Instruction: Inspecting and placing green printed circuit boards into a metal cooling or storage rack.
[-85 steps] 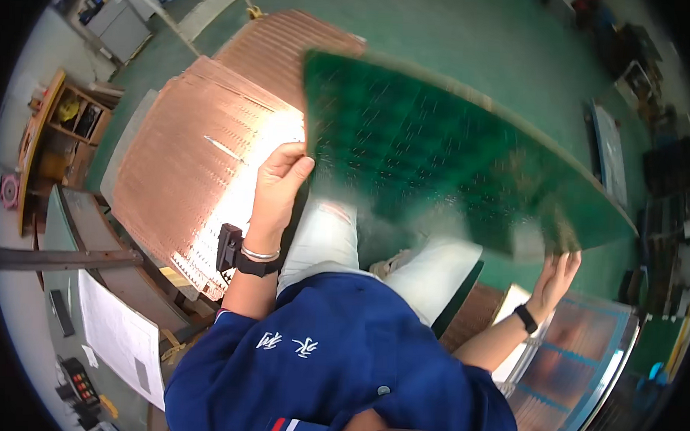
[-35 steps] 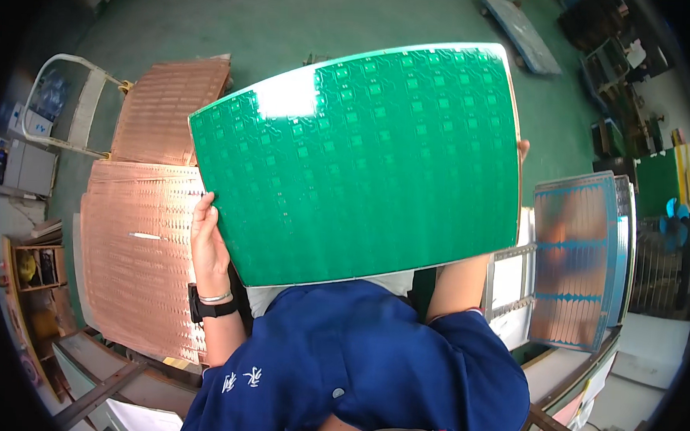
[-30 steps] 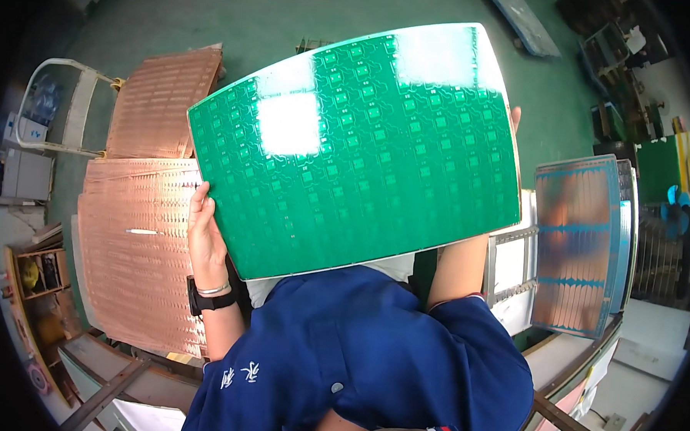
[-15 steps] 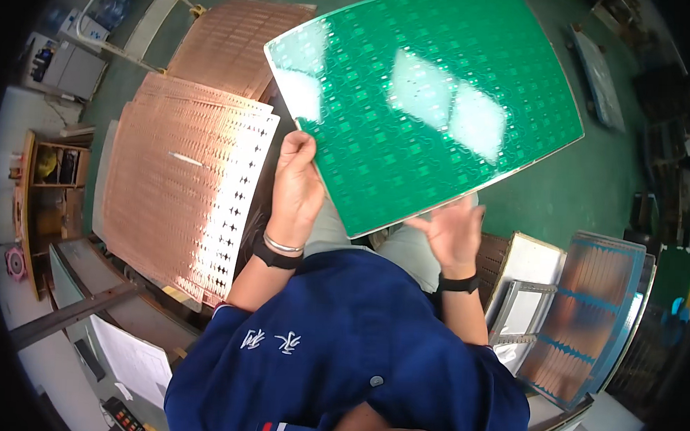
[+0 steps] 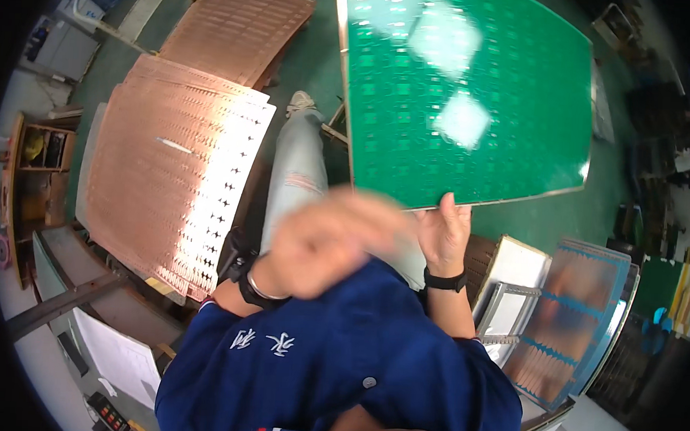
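Observation:
A large green circuit board panel (image 5: 518,131) with shiny reflections fills the upper right, tilted up in front of me. My right hand (image 5: 446,231) grips its lower edge, the thumb lying over the green face and the fingers behind, partly hidden. Nearer my body, below the panel's lower left corner, my left hand (image 5: 324,241) is smeared by motion and away from the panel's left edge. What its fingers do cannot be made out. To the left lies a stack of copper-coloured panels (image 5: 147,161) with a white pen-like stick (image 5: 175,145) on top.
Another copper-coloured stack (image 5: 237,30) stands farther off. At right are a blue-edged framed screen (image 5: 568,318) and a small grey metal frame (image 5: 510,315). A white paper sheet (image 5: 116,352) and a dark keypad device (image 5: 109,417) are at lower left. A metal bar (image 5: 71,311) crosses there.
My left hand has let go of the panel's left edge and moved right and toward my body. The panel has shifted right and turned; my right hand now grips its lower edge.

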Demonstrator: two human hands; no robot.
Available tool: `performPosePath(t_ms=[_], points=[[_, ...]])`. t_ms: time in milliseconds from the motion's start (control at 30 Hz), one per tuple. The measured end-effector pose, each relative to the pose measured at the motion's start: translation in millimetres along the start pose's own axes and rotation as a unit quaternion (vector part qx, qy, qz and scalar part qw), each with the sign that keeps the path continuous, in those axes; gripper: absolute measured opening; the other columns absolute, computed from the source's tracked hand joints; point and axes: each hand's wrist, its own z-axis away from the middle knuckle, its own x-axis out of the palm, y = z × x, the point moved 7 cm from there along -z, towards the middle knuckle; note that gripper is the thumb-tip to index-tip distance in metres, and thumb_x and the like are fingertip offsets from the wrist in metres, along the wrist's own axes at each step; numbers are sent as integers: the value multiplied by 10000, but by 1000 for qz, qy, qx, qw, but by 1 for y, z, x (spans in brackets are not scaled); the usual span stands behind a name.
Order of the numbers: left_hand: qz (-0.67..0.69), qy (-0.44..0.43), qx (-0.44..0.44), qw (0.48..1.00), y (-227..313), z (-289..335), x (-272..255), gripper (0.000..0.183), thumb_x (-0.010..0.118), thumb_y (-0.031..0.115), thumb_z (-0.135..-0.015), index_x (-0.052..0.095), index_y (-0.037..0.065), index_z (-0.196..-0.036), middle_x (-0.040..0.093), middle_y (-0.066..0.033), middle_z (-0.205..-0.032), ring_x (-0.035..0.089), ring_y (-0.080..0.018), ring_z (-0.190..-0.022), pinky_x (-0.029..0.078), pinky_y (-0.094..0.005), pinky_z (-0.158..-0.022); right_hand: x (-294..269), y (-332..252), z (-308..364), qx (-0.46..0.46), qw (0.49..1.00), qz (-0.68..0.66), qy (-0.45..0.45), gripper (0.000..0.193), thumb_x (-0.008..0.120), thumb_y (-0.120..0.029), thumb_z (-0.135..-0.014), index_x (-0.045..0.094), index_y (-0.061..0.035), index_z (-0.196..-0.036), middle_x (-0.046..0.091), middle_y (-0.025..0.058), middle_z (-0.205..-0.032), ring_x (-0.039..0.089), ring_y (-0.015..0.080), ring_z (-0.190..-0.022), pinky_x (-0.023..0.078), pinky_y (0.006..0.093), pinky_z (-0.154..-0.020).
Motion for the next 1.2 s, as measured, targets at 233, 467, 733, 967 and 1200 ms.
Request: performPosePath(t_ms=[233, 467, 733, 967, 1200], points=[[298, -184, 119, 929, 50, -29, 79, 276, 372, 53, -936, 522, -46, -1146, 570, -195, -1055, 568, -319, -969, 468, -368, -828, 6, 6, 5, 12, 998, 44, -41, 354, 513, -100, -906, 427, -98, -1250, 482, 110, -1245, 518, 264, -1101, 517, 440, -838], [391, -61, 184, 900, 57, -40, 92, 240, 497, 44, -896, 606, 21, -1108, 574, -209, -1061, 605, -299, -867, 501, -306, -738, 8, 4, 6, 5, 999, 43, -19, 330, 507, -81, -906, 446, -93, -1230, 485, 116, -1234, 524, 268, -1093, 515, 474, -840], [334, -107, 137, 927, 58, -33, 79, 229, 435, 79, -916, 592, 36, -1077, 566, -153, -1050, 582, -277, -900, 474, -339, -776, 7, 6, 4, 4, 999, 47, -16, 378, 487, -76, -913, 388, -99, -1278, 470, 112, -1255, 512, 258, -1111, 510, 464, -856], [311, -26, 245, 918, 54, -31, 79, 260, 528, 11, -872, 610, 6, -1119, 574, -245, -1044, 614, -302, -822, 511, -302, -720, -3, -6, -2, -21, 998, 64, 0, 401, 490, -66, -905, 381, -92, -1290, 465, 113, -1263, 501, 250, -1119, 499, 451, -867], [84, -199, 97, 972, 11, -21, 43, 230, 454, 124, -926, 658, 40, -987, 616, -147, -1031, 600, -309, -886, 495, -357, -721, -67, -91, -33, -271, 909, 261, 179, 235, 515, -71, -862, 533, 84, -1038, 587, 163, -1031, 584, 205, -914, 480, 336, -811]])
